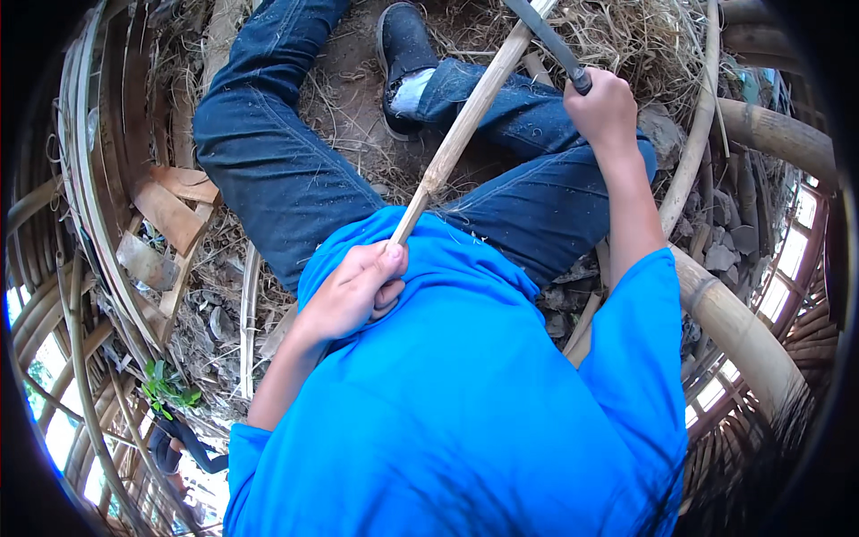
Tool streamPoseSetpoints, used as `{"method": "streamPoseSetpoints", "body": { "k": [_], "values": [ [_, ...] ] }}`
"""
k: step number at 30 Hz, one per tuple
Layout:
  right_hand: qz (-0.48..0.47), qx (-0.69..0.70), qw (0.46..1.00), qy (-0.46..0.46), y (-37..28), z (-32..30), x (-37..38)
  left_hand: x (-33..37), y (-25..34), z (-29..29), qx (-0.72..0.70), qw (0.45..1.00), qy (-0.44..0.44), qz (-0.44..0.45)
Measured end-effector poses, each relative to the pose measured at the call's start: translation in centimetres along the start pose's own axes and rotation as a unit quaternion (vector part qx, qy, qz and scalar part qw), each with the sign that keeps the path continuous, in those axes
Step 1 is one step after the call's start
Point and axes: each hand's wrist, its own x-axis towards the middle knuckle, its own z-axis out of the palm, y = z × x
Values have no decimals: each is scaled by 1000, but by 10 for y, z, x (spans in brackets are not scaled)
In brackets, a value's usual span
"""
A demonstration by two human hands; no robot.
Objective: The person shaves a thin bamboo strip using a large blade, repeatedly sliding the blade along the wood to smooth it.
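My left hand (358, 285) is closed around the near end of a long bamboo strip (461, 143), close against my blue shirt. The strip slants up and to the right, between my legs and over the lower right leg. My right hand (603, 106) grips the dark handle of a knife (553, 43) out beyond my right knee. Its grey blade points up and left and meets or crosses the strip near the top edge; whether it cuts into the strip I cannot tell. The strip's far end runs out of view.
Shavings and straw (626, 31) cover the ground ahead. A thick bamboo pole (738, 327) lies at my right, beside broken stones (720, 246). Wood pieces (168, 215) and bent bamboo slats (80, 152) stand at my left. Another person (170, 452) is partly visible at lower left.
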Motion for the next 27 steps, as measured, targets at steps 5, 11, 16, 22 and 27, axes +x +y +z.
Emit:
{"method": "streamPoseSetpoints", "body": {
  "k": [5,11,16,22,27],
  "values": [
    [-217,27,974,65,-8,-3,-26,2,4,0,-12,999,-46,-13],
    [-138,-3,984,112,15,12,-5,4,1,-14,-42,995,-77,-36],
    [187,54,977,81,35,14,28,8,3,-14,-64,993,-84,-57],
    [-88,150,984,30,-27,7,-49,8,8,-11,-62,998,-26,-20],
    [-44,242,964,-100,-72,14,-96,14,1,-1,66,994,61,59]
  ]
}}
